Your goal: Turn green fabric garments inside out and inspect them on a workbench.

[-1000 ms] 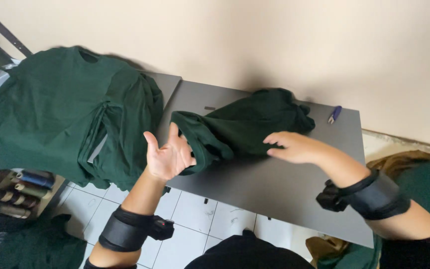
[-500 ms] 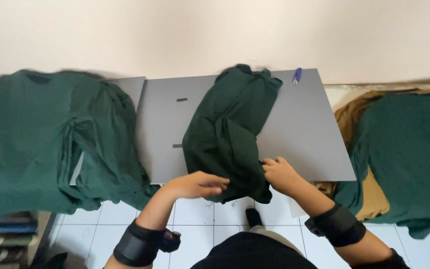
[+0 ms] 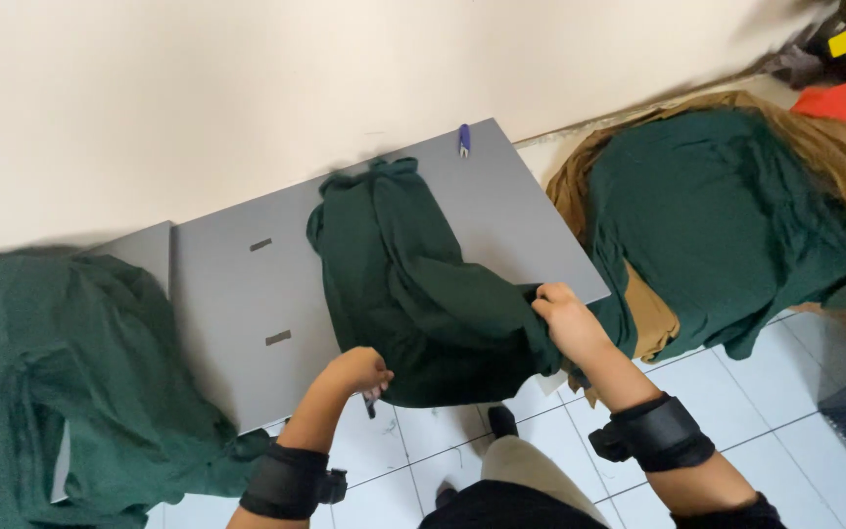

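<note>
Both hands hold the near hem of a dark green garment point(image 3: 408, 284) draped over the grey tabletop point(image 3: 227, 304), so the step looks like laying it out flat before folding. The left hand point(image 3: 356, 372) has its grip closed on the lower left corner; the right hand point(image 3: 565, 318) pinches the lower right edge. The cloth runs away from both grips toward the wall, bunched between them; smoothing it probably calls for drawing the corners apart evenly.
</note>
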